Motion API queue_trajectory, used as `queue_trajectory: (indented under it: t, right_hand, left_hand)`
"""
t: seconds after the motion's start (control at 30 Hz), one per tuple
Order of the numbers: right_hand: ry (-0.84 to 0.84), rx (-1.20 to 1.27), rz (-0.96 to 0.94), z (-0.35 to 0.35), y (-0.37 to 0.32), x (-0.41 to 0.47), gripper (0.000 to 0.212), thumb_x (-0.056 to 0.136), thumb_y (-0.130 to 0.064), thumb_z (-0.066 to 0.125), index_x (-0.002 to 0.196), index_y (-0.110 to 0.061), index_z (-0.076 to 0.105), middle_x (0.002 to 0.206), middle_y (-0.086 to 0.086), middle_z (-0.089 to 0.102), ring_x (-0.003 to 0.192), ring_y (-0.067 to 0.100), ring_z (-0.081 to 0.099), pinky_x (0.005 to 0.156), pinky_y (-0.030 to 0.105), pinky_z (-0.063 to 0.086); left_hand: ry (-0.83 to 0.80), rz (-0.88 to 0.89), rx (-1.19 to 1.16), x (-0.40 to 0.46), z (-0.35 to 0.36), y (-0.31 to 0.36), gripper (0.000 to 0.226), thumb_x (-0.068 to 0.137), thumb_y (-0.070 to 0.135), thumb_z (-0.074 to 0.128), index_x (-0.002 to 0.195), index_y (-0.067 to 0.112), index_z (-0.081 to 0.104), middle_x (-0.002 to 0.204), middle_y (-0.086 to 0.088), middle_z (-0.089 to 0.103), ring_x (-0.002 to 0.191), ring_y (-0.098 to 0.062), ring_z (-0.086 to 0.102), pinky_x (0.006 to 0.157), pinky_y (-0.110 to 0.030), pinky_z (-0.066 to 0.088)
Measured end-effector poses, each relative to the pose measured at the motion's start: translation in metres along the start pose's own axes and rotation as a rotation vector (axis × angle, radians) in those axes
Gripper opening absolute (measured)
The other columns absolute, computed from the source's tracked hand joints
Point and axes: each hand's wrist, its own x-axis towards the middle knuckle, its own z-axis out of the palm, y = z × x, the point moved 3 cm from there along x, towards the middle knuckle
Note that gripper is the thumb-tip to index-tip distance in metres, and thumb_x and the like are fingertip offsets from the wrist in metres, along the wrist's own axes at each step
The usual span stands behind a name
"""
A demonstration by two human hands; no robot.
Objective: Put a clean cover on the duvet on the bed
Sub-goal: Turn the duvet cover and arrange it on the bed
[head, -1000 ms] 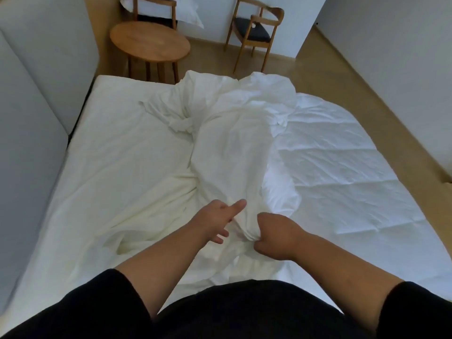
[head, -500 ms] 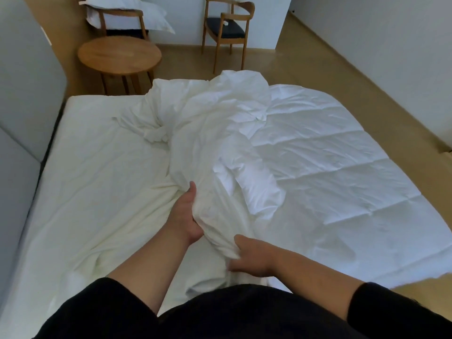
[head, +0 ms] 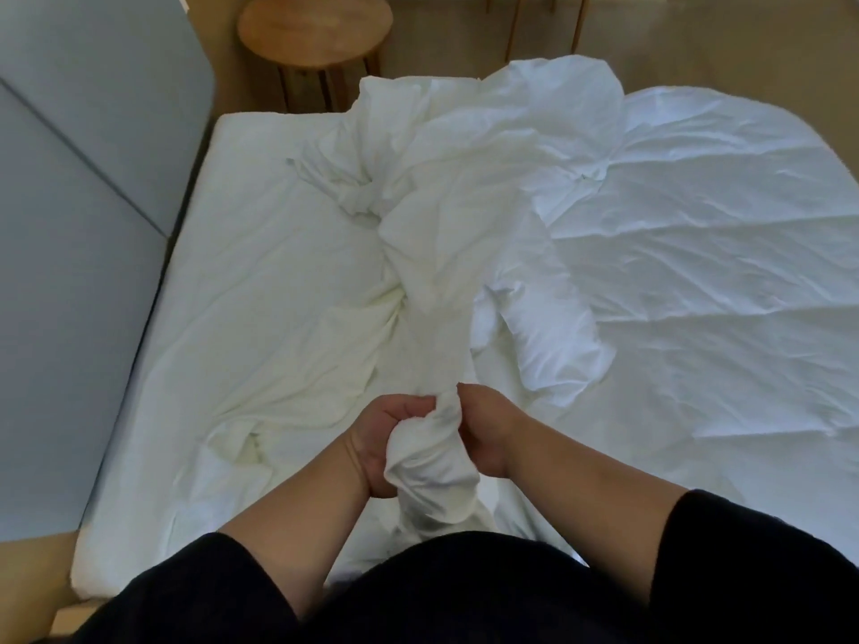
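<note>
A crumpled white duvet cover (head: 465, 211) runs down the middle of the bed from the far edge to my hands. Its near end is bunched into a thick roll between them. My left hand (head: 381, 441) grips that roll from the left, fingers curled round it. My right hand (head: 488, 425) grips it from the right, close against the left hand. The quilted white duvet (head: 706, 281) lies spread flat over the right half of the bed, one corner folded up beside the cover. A white sheet (head: 260, 290) covers the left half of the mattress.
A grey padded headboard (head: 79, 253) lines the bed's left side. A round wooden table (head: 316, 30) stands on the floor past the bed's far edge, with chair legs to its right. Wooden floor (head: 725, 44) surrounds the bed.
Both hands have come together and gathered the cover's near end into a tight bunch, pulling it toward me. My view has tipped down and nearer to the bed.
</note>
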Motion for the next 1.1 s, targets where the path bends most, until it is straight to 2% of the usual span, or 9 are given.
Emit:
queue_trajectory:
  t: [0.1,0.27,0.33,0.47,0.63,0.73,0.83,0.97,1.1]
  right_hand:
    - [-0.044,-0.002,0.007,0.017,-0.005,0.002,0.025,0.098,-0.012,0.062,0.116,0.004,0.070,0.112,0.016,0.074,0.106,0.028,0.071,0.094,0.037,0.056]
    - [0.508,0.092,-0.268,-0.013,-0.007,0.011,0.029,0.103,-0.021,0.043,0.094,-0.012,0.069,0.100,0.009,0.073,0.092,0.023,0.070,0.087,0.041,0.058]
    - [0.581,0.011,-0.372,-0.019,-0.008,0.002,0.035,0.103,-0.022,0.041,0.072,-0.018,0.057,0.077,0.001,0.059,0.070,0.014,0.055,0.067,0.032,0.048]
    - [0.292,-0.507,-0.461,0.007,-0.008,-0.025,0.034,0.104,-0.028,0.047,0.071,-0.020,0.047,0.071,-0.010,0.048,0.072,0.007,0.046,0.069,0.024,0.041]
    - [-0.108,-1.287,-0.317,0.050,-0.002,-0.048,0.027,0.105,-0.034,0.048,0.078,-0.029,0.047,0.076,-0.012,0.050,0.072,0.003,0.047,0.071,0.021,0.039]
    - [-0.249,-1.406,-0.335,0.068,0.005,-0.056,0.020,0.104,-0.037,0.052,0.088,-0.023,0.052,0.077,-0.012,0.051,0.079,0.009,0.050,0.075,0.027,0.038]
    - [-0.236,-1.259,-0.341,0.065,0.005,-0.057,0.023,0.101,-0.035,0.058,0.082,-0.021,0.056,0.070,-0.011,0.049,0.066,0.003,0.047,0.067,0.019,0.039]
    - [0.285,-0.398,-0.203,0.020,0.002,-0.028,0.019,0.097,-0.043,0.058,0.093,-0.025,0.062,0.087,0.001,0.056,0.075,0.015,0.054,0.069,0.036,0.059]
    - [0.249,-0.241,-0.077,0.005,0.003,0.001,0.035,0.100,-0.042,0.059,0.129,-0.022,0.056,0.119,0.008,0.062,0.102,0.025,0.068,0.077,0.041,0.063]
  left_hand:
    - [0.044,0.032,-0.009,-0.001,-0.011,0.004,0.054,0.045,0.006,0.090,0.095,-0.005,0.071,0.093,-0.018,0.067,0.084,-0.033,0.067,0.084,-0.039,0.055]
    - [0.283,0.192,0.049,-0.009,-0.023,0.013,0.028,0.079,0.006,0.061,0.102,0.000,0.075,0.103,-0.016,0.073,0.091,-0.031,0.071,0.088,-0.039,0.053]
    - [0.498,0.262,0.066,-0.009,-0.043,0.018,0.024,0.085,0.005,0.059,0.104,0.002,0.074,0.102,-0.016,0.075,0.091,-0.031,0.071,0.087,-0.040,0.054]
    - [0.597,0.213,0.603,-0.003,-0.061,0.022,0.046,0.056,0.014,0.066,0.101,0.008,0.067,0.110,-0.015,0.071,0.093,-0.029,0.064,0.085,-0.038,0.049]
    - [0.244,0.075,0.613,-0.003,-0.025,0.029,0.066,0.080,0.078,0.057,0.123,0.030,0.068,0.121,0.002,0.072,0.116,-0.022,0.066,0.099,-0.041,0.049]
    - [0.267,0.056,0.680,0.001,-0.014,0.031,0.062,0.068,0.053,0.085,0.117,0.018,0.071,0.113,-0.006,0.074,0.109,-0.027,0.069,0.103,-0.047,0.049]
    - [0.492,0.210,0.809,-0.001,-0.015,0.030,0.025,0.074,-0.001,0.066,0.098,0.003,0.070,0.094,-0.013,0.071,0.088,-0.030,0.068,0.082,-0.039,0.055]
    - [0.536,0.455,0.559,-0.021,-0.031,0.042,0.051,0.058,0.006,0.061,0.108,0.007,0.071,0.098,-0.015,0.075,0.093,-0.036,0.072,0.086,-0.049,0.058]
    - [0.332,0.549,0.397,-0.042,-0.015,0.046,0.055,0.051,0.000,0.055,0.105,0.000,0.068,0.096,-0.019,0.072,0.092,-0.040,0.069,0.079,-0.046,0.056]
